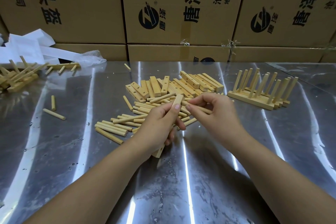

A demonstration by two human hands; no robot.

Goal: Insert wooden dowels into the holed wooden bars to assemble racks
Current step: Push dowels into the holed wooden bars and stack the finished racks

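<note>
Left grip (160, 122): clamped round holed bar (177, 102), raised above the near edge of the dowel pile (118, 127).
Right grip (216, 112): pinched on one dowel (205, 110), tip just beside the bar, above the same pile.
Step advice: line dowel square to a hole, steady the bar, press straight, never skewed.
Beyond the pile: spare bars (189, 80).
Right of the pile: finished racks (261, 92).
All on steel bench (72, 151).
</note>
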